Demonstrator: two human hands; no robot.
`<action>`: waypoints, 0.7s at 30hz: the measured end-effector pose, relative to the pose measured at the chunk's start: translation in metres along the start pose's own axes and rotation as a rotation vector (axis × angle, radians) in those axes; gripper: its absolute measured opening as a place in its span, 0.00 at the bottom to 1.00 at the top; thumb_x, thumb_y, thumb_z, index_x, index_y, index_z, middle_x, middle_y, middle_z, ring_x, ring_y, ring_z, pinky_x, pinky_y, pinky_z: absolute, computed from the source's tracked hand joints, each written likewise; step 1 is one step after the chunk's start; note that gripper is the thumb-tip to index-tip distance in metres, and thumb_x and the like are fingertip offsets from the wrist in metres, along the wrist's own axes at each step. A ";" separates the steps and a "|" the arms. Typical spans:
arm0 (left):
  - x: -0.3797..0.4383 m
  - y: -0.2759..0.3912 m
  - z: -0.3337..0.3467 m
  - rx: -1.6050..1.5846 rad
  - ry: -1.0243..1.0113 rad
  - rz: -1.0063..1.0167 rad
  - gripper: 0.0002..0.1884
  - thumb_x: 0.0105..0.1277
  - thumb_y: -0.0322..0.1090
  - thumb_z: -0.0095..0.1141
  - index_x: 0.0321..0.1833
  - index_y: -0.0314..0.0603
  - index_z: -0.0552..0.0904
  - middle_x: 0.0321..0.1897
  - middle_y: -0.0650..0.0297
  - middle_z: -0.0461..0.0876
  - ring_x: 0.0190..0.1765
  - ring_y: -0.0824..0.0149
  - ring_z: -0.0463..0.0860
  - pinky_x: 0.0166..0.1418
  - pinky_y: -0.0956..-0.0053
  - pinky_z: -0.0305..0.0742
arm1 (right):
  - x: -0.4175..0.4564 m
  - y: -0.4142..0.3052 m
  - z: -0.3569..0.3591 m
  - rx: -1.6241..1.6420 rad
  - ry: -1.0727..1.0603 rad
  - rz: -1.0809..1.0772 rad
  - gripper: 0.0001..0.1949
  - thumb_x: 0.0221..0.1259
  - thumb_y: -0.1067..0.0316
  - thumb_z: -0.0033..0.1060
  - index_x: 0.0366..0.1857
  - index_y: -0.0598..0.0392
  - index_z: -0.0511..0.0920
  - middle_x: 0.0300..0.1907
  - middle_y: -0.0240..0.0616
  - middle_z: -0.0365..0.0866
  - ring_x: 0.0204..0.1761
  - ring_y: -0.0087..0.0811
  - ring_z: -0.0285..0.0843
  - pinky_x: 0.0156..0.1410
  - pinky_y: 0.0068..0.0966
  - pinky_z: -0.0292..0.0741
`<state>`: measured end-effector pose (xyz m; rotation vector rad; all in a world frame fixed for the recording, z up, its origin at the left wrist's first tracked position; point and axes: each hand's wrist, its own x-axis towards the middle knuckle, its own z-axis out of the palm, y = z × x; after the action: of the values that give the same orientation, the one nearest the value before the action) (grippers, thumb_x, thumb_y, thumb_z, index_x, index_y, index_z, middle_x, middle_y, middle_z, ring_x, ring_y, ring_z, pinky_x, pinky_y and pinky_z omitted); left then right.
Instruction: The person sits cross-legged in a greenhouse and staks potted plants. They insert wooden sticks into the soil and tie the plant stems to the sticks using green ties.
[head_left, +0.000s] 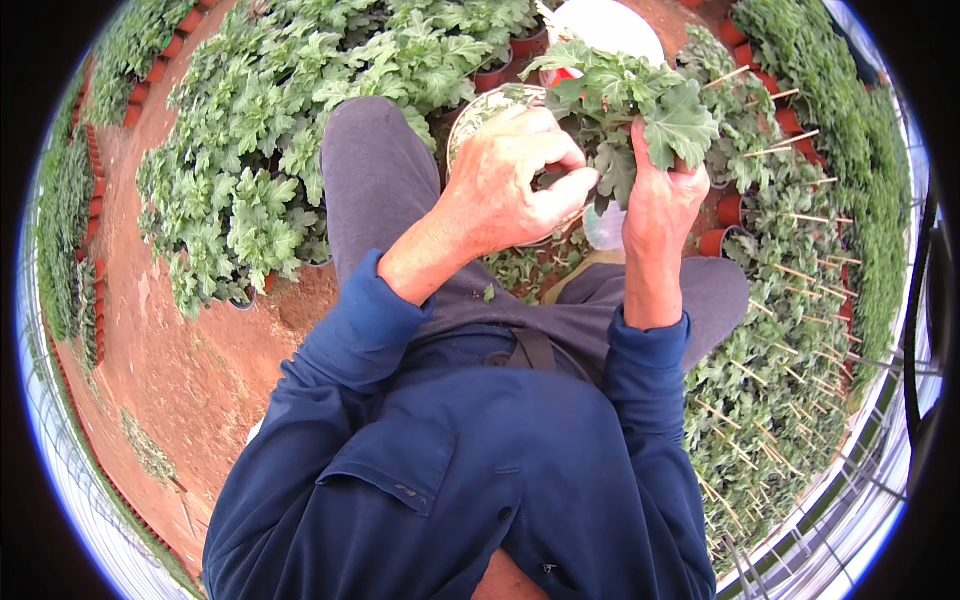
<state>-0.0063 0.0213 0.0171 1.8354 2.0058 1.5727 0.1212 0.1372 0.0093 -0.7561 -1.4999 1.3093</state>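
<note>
In front of my knees is a leafy green plant, likely a chrysanthemum (611, 86), with broad lobed leaves. My right hand (664, 199) grips it from the right, the thumb up against a stem and the fingers partly behind a large leaf. On the left side of the same plant, my left hand (510, 180) is curled, its thumb and forefinger close together by the lower leaves. Whether anything is pinched there is hidden. Beneath my left hand stands a round container (452, 142) of leaf clippings.
Beyond the container is a white rounded object (615, 26). Dense potted plants (255, 127) crowd the left front, next to reddish bare soil (180, 375). Staked plants (780, 360) line my right side. A translucent plastic vessel (606, 226) and fallen leaves (525, 270) lie between my legs.
</note>
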 end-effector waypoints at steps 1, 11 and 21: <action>0.001 -0.003 -0.003 0.026 0.006 0.027 0.04 0.55 0.29 0.67 0.32 0.40 0.85 0.27 0.63 0.78 0.35 0.59 0.79 0.42 0.66 0.74 | 0.000 0.002 -0.001 0.030 0.005 0.014 0.16 0.64 0.74 0.71 0.55 0.60 0.82 0.53 0.35 0.85 0.52 0.24 0.80 0.60 0.25 0.76; -0.006 -0.039 0.036 0.018 0.127 -0.097 0.16 0.60 0.34 0.67 0.50 0.38 0.84 0.48 0.54 0.81 0.56 0.51 0.77 0.63 0.60 0.72 | -0.001 -0.002 0.001 0.115 -0.029 0.095 0.17 0.64 0.75 0.70 0.57 0.61 0.81 0.53 0.35 0.85 0.51 0.25 0.81 0.60 0.25 0.77; 0.015 -0.023 0.024 -0.488 -0.024 -0.476 0.15 0.62 0.35 0.66 0.48 0.32 0.85 0.35 0.57 0.87 0.36 0.67 0.83 0.46 0.70 0.78 | -0.001 0.001 -0.003 0.076 -0.047 0.118 0.18 0.64 0.76 0.71 0.58 0.60 0.80 0.54 0.36 0.84 0.52 0.25 0.81 0.60 0.25 0.78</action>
<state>-0.0137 0.0522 -0.0012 1.1009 1.6707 1.6697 0.1241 0.1375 0.0082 -0.7788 -1.4520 1.4735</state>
